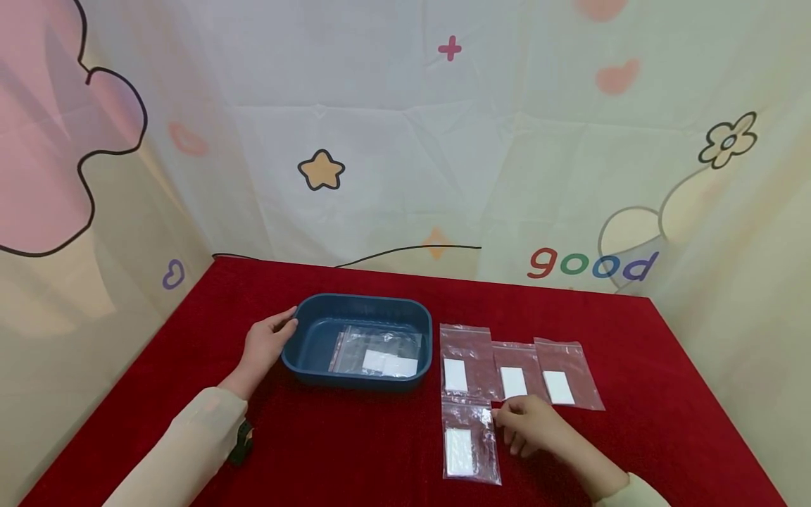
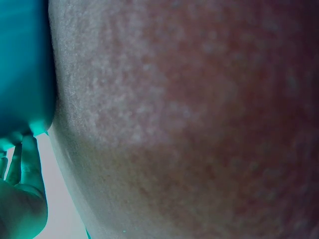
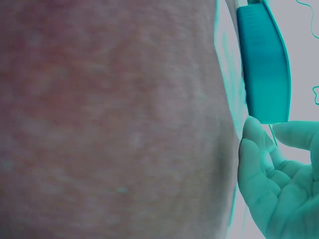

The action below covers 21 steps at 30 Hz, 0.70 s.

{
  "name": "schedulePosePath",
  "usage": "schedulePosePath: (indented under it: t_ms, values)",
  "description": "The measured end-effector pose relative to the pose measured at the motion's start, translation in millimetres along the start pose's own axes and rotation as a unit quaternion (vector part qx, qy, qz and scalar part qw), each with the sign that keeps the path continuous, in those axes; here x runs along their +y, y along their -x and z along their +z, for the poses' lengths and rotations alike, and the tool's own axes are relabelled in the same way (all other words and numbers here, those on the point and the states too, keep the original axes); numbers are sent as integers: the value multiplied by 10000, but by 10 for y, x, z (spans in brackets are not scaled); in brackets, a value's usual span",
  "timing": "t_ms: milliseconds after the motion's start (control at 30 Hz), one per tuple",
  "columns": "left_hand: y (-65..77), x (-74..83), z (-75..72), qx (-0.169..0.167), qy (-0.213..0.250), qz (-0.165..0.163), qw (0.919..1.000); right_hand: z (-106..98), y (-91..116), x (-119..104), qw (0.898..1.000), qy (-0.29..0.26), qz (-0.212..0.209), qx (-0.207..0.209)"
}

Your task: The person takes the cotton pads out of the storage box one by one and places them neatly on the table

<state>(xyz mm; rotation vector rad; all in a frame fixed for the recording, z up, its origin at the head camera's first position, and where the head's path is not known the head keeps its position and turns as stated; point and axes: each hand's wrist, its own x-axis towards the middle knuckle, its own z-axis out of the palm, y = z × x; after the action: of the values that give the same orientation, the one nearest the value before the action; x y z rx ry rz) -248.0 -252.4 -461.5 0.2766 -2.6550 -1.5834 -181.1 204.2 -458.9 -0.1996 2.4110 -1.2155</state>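
In the head view my left hand [image 1: 269,345] holds the left rim of a dark blue plastic basin [image 1: 356,381], thumb at the rim. Its fingers [image 2: 31,159] show against the basin's wall in the left wrist view. Inside lie clear zip bags [image 1: 355,343] with white cards [image 1: 400,367]. My right hand [image 1: 532,424] is at the upper right corner of the nearest zip bag [image 1: 484,443], which contains a white card [image 1: 459,452]. In the right wrist view, its thumb and index finger stand apart, the other fingers loosely bent.
Behind that bag, a row of three more zip bags, left [image 1: 472,352], middle [image 1: 531,355] and right [image 1: 586,380], lies right of the basin, each with a white card. A red cloth [image 1: 355,443] covers the table. A printed curtain [image 1: 393,176] encloses the back and sides.
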Motion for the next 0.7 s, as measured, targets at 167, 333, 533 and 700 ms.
schedulePosePath:
  t_ms: [167, 333, 533, 700]
  values:
    - [9, 7, -2, -5, 15, -12, 10000, -78, -50, -71, 9993, -199, -276, -183]
    - [7, 8, -2, -21, 24, 17, 10000, -161, -92, -192, 9987, -238, -456, -53]
    - [7, 1, 2, -14, -17, -7, 10000, -251, -136, -374, 9971, -373, -651, 152]
    - [9, 8, -1, -17, -27, -14, 10000, -305, -216, -507, 9955, -488, -794, 144]
